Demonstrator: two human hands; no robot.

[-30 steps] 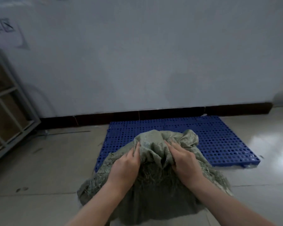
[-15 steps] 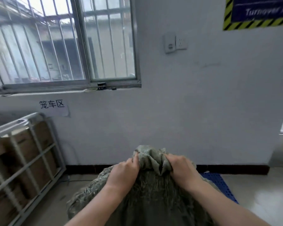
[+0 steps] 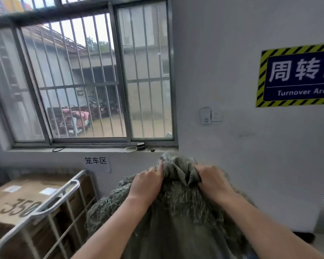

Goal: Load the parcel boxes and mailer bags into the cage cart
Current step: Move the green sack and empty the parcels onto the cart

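A green woven sack (image 3: 176,214) is held up just right of the cage cart (image 3: 67,184). Both hands grip its frayed, bunched mouth: the left hand (image 3: 148,184) and the right hand (image 3: 211,182) each curl their fingers round a fistful of cloth. Inside the cart lies a cardboard box (image 3: 17,202) marked 350. Above the cart is a barred window (image 3: 82,81). Well right of the cart, high on the wall, hangs a Turnover Area sign (image 3: 297,75).
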